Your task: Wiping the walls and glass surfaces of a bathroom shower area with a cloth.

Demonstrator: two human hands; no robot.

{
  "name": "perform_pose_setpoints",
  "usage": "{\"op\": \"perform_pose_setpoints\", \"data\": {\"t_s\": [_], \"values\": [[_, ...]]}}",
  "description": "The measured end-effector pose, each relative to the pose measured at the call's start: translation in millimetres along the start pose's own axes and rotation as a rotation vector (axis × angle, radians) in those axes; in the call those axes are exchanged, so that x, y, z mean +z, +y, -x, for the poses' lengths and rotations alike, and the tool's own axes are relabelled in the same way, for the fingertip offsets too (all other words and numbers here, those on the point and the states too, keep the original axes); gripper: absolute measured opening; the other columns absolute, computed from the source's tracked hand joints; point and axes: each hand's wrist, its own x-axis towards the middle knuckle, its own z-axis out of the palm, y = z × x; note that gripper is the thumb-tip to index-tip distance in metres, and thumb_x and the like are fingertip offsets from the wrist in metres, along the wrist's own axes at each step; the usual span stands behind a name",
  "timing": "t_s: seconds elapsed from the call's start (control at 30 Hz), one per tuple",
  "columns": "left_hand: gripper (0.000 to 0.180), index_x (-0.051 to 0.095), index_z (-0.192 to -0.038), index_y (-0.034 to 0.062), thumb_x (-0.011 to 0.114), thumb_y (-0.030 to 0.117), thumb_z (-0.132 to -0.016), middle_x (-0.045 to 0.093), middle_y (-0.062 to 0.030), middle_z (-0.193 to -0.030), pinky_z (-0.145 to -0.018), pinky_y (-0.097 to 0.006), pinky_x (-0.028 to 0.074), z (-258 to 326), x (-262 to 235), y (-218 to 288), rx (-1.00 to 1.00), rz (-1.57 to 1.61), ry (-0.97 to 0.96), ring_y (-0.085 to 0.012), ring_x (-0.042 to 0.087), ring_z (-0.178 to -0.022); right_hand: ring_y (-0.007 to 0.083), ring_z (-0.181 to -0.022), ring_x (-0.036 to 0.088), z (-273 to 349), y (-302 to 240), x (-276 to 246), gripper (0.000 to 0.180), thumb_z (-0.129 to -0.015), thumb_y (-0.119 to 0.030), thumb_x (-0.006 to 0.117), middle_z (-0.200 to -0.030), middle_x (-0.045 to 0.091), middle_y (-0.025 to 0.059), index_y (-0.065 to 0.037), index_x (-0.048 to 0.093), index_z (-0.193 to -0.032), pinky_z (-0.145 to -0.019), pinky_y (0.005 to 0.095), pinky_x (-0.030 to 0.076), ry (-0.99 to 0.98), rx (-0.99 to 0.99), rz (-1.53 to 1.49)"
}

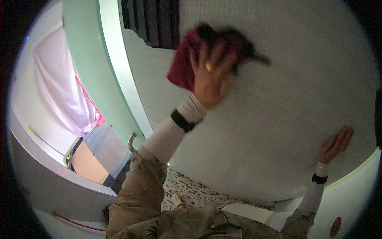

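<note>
My left hand (213,79), with a yellow ring, is raised and pressed onto a dark red cloth (184,65) against the pale grey wall panel (254,119). Its fingers are spread over the cloth and smeared by motion. Around the cloth's top and right side shows a blurred black shape (260,58), which I cannot make out. Lower on the right, my right hand (336,145) rests with fingers stretched out against the same panel, holding nothing. Both wrists carry black bands over light sleeves.
A dark slatted opening (153,24) is set in the panel above. To the left, a pale green door edge (87,47) with a curved handle (131,141) borders a bright room with a pink curtain (55,67). A patterned floor (191,189) lies below, beside a white rounded surface (248,212).
</note>
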Motion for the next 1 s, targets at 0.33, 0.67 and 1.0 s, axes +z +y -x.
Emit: {"op": "perform_pose_setpoints", "data": {"t_s": [0.33, 0.67, 1.0], "values": [[0.055, 0.040, -0.141, 0.0165, 0.057, 0.026, -0.089, 0.041, -0.0140, -0.140, -0.108, -0.057, 0.028, 228.3, 32.5, 120.8, 0.477, 0.428, -0.815, -0.0333, 0.034, -0.133, 0.0422, -0.136, 0.030, 10.7, 10.9, 10.5, 0.045, -0.102, -0.025, 0.033, -0.144, 0.037, 0.0232, 0.001, 0.043, -0.137, -0.112, 0.0538, 0.022, 0.018, -0.014, 0.017], [0.062, 0.046, -0.137, 0.0365, 0.059, 0.058, -0.080, 0.028, -0.0137, -0.150, -0.098, -0.077, 0.011, -25.5, 4.4, 39.3, -0.023, -0.112, -0.094, -0.0508, 0.012, -0.137, 0.0386, -0.138, 0.028, 12.9, 14.3, 2.1, 0.047, -0.101, -0.028, 0.037, -0.146, 0.036, 0.0206, 0.000, 0.043, -0.138, -0.112, 0.0505, 0.022, 0.021, -0.006, -0.031], [0.075, 0.033, -0.146, 0.0113, 0.060, 0.045, -0.085, 0.016, -0.0235, -0.153, -0.109, -0.066, 0.008, -60.4, 28.8, 92.4, 0.041, -0.079, -0.009, -0.0455, 0.011, -0.141, 0.0416, -0.132, 0.036, 2.7, -1.1, 10.5, 0.042, -0.099, -0.025, 0.043, -0.137, 0.046, 0.0228, 0.000, 0.051, -0.131, -0.110, 0.0518, 0.028, 0.083, 0.029, -0.066]]}}
